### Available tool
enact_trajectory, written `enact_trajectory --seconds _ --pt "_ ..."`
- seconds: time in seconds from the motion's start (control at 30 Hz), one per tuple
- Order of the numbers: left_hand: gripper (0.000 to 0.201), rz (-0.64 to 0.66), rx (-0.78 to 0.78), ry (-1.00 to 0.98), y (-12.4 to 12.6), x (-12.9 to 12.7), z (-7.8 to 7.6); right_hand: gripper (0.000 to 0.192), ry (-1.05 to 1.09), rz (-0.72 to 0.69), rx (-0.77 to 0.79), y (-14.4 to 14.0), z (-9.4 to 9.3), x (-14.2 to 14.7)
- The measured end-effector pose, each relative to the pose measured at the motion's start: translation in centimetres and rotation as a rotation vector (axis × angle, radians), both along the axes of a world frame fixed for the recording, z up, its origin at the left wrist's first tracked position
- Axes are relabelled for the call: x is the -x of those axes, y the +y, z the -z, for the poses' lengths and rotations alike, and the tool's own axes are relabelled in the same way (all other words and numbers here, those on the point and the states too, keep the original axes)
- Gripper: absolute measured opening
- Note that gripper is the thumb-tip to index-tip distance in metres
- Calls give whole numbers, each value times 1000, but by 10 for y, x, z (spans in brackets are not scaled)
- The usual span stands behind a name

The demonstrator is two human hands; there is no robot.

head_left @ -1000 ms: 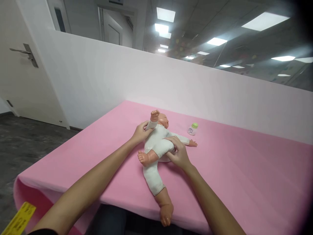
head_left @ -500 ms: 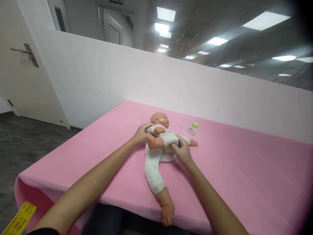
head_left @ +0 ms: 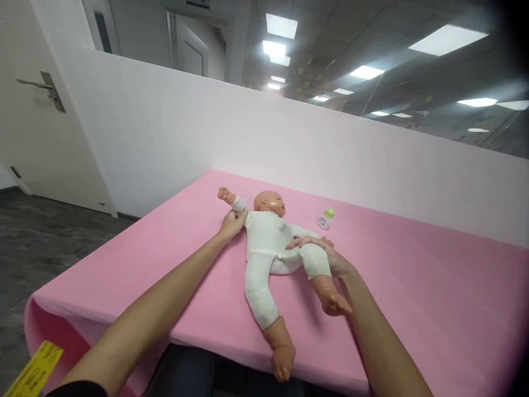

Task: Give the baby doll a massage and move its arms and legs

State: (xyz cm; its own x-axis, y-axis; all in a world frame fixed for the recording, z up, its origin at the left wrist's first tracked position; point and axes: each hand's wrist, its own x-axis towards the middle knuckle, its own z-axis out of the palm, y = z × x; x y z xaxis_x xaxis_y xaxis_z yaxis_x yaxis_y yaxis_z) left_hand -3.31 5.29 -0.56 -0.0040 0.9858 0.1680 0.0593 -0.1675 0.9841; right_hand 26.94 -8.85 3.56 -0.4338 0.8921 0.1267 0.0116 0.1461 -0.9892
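Observation:
A baby doll (head_left: 266,234) with a white cloth body lies on its back on the pink tabletop, its head turned to the right. My left hand (head_left: 233,225) is closed around the doll's upper arm beside its shoulder; that arm points up and outward. Behind the doll's bent leg (head_left: 316,260), my right hand (head_left: 336,262) supports the thigh, its fingers reaching across the hip. The leg partly hides this palm and thumb. The doll's other leg (head_left: 260,292) stretches toward the near table edge.
A small bottle with a green cap (head_left: 325,219) stands beyond the doll, to the right. A white low wall (head_left: 289,143) borders the far side of the pink-covered table (head_left: 413,286). At lower left is a yellow printed strip (head_left: 35,369).
The doll's leg has swung from across its belly to the right, and its arm from across the chest out to the left. Both my hands moved with these limbs.

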Motion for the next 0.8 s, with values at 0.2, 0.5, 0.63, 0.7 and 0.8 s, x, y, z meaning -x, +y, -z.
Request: enact_trajectory --seconds 0.2,0.5,0.63,0.7,0.8 --pt "47 159 179 -186 0 0 -7 27 -180 -183 -108 0 -3 -9" --pt "55 143 181 7 -10 -2 -11 32 -201 -338 -123 1 -6 -8" --pt "59 196 114 108 -18 -2 -15 34 -227 -374 -133 1 -8 -7" --pt "57 196 69 177 -24 -4 -18 35 -246 -388 -136 0 -11 -6" --pt "52 212 -23 238 -33 -8 -23 35 -280 -411 -141 0 -14 -4"
